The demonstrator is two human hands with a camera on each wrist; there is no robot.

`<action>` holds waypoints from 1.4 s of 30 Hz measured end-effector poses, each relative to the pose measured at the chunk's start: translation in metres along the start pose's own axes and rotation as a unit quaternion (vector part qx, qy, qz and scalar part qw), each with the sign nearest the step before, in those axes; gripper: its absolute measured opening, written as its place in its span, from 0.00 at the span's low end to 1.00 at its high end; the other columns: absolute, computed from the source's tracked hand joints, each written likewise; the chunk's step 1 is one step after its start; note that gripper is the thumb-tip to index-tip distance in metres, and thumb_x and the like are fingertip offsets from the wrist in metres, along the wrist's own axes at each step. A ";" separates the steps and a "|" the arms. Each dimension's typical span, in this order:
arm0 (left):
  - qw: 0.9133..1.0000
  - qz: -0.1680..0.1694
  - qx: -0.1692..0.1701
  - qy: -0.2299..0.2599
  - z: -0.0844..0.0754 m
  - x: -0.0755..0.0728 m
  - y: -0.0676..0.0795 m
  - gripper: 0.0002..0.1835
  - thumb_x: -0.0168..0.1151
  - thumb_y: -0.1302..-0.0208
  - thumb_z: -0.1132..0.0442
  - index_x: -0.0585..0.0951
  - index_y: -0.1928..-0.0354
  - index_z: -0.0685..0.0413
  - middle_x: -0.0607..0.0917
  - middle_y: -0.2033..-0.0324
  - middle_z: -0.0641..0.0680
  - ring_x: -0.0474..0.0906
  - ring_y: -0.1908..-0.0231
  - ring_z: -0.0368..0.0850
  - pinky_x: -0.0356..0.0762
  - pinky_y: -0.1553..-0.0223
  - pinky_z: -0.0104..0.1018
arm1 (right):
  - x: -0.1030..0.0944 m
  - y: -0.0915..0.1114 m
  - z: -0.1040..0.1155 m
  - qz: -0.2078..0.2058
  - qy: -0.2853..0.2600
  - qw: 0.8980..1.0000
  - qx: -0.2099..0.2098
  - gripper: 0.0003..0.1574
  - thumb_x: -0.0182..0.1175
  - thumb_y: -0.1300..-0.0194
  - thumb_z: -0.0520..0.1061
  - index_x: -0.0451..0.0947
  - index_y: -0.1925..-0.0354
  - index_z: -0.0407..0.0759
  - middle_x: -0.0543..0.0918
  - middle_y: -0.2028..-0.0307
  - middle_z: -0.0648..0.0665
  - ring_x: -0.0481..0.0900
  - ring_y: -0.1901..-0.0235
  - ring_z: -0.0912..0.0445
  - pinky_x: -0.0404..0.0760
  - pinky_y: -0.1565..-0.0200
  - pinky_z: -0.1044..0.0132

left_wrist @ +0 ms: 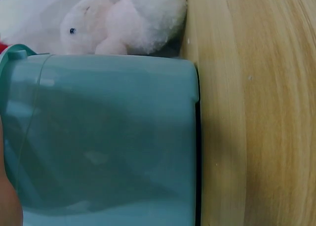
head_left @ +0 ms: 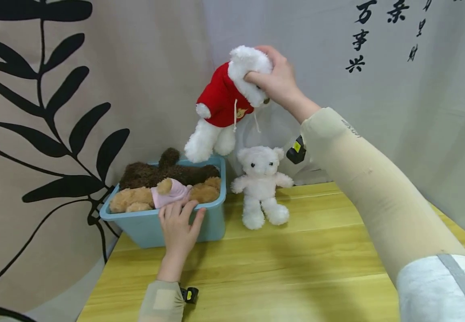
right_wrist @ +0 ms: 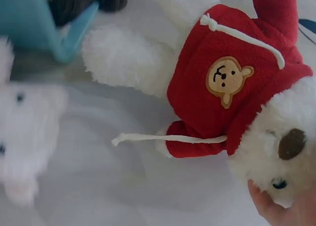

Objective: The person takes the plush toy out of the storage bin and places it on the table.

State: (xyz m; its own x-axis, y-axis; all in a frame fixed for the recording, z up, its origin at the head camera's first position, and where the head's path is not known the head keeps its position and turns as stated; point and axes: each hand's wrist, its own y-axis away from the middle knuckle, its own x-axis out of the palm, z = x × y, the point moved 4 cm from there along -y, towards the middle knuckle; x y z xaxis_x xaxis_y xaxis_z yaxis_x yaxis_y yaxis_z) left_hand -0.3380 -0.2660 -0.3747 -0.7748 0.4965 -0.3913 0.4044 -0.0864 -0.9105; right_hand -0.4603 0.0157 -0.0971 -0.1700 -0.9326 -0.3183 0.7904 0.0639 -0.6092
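Note:
A white teddy bear in a red hoodie [head_left: 225, 96] hangs tilted in the air, its head gripped by my right hand [head_left: 278, 80]. In the right wrist view the hoodie [right_wrist: 207, 97] shows a small bear patch and white drawstrings. My left hand [head_left: 180, 226] rests on the front rim of a blue plastic bin [head_left: 212, 223], fingers over the edge. Inside the bin lie a dark brown plush [head_left: 147, 174] and a light brown teddy bear in a pink top [head_left: 172, 192]. A plain white teddy bear [head_left: 261, 179] sits upright just right of the bin.
The bin and the plain bear stand at the back of a yellow wood-grain table [head_left: 256, 273]. Behind them hangs a pale curtain [head_left: 155, 67] with black leaf prints and writing.

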 end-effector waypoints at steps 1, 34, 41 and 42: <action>1.000 0.001 0.000 0.001 0.000 0.000 0.000 0.26 0.48 0.31 0.36 0.82 0.59 0.51 0.80 0.61 0.56 0.73 0.60 0.57 0.58 0.50 0.57 | -0.009 0.001 -0.001 -0.002 0.014 1.000 0.001 0.35 0.64 0.43 0.50 0.70 0.37 0.54 0.75 0.47 0.49 0.70 0.54 0.56 0.75 0.57 0.59; 1.000 -0.012 0.008 0.005 -0.002 0.000 -0.002 0.26 0.48 0.30 0.37 0.82 0.59 0.52 0.80 0.63 0.58 0.71 0.61 0.60 0.57 0.52 0.58 | -0.091 0.097 -0.170 0.168 0.404 0.897 0.066 0.41 0.66 0.45 0.59 0.71 0.36 0.45 0.76 0.44 0.34 0.73 0.51 0.38 0.75 0.62 0.44; 1.000 -0.014 0.013 -0.001 -0.004 0.000 -0.002 0.26 0.48 0.30 0.38 0.82 0.60 0.52 0.80 0.64 0.58 0.72 0.62 0.60 0.57 0.53 0.58 | -0.070 0.116 -0.216 0.134 0.380 0.912 0.071 0.43 0.62 0.42 0.62 0.66 0.32 0.50 0.68 0.36 0.34 0.64 0.42 0.35 0.72 0.57 0.35; 1.000 -0.015 0.014 -0.001 -0.004 0.000 -0.002 0.26 0.48 0.30 0.38 0.82 0.60 0.52 0.80 0.64 0.58 0.72 0.62 0.60 0.58 0.53 0.58 | -0.067 0.116 -0.220 0.136 0.376 0.914 0.069 0.43 0.62 0.41 0.62 0.65 0.32 0.49 0.67 0.35 0.34 0.63 0.41 0.35 0.71 0.55 0.34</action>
State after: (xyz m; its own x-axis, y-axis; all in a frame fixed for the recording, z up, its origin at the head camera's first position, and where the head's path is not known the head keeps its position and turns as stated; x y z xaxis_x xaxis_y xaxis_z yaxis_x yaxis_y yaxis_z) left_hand -0.3370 -0.2618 -0.3723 -0.7873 0.4975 -0.3641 0.3674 -0.0956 -0.9251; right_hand -0.4864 0.1641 -0.3064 -0.2720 -0.3781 -0.8849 0.9212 0.1636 -0.3531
